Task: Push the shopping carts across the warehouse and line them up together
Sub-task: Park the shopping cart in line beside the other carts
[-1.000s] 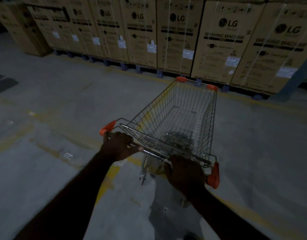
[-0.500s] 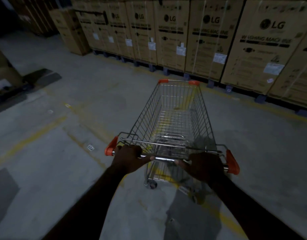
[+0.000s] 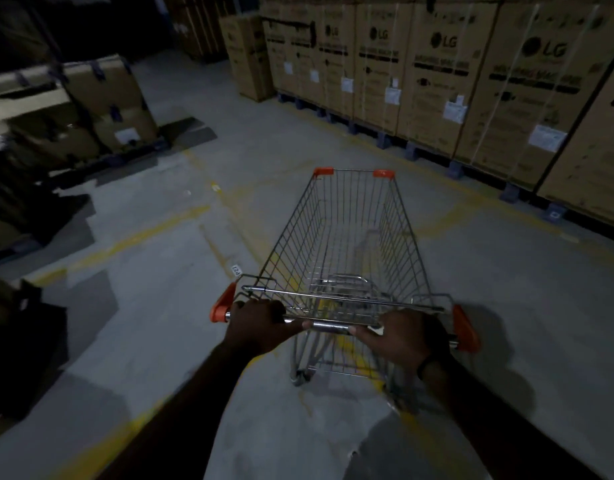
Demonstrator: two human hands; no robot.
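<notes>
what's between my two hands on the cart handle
Only a bare stretch of the metal handle bar lies between the left hand and the right hand, which both grip it, as the head view shows.

Shopping cart [image 3: 291, 244]: basket of thin bare metal wire with a bright finish. Its handle bar [image 3: 330, 325] is a smooth, glossy metal tube, and the orange end caps [image 3: 222, 303] look like semi-matt plastic. Floor [image 3: 160, 289]: matt grey concrete, rough and patchy, with worn yellow paint lines [image 3: 136, 240]; boxes [image 3: 437, 81]: matt brown cardboard printed in black, each bearing a white paper label [image 3: 547, 137].
</notes>
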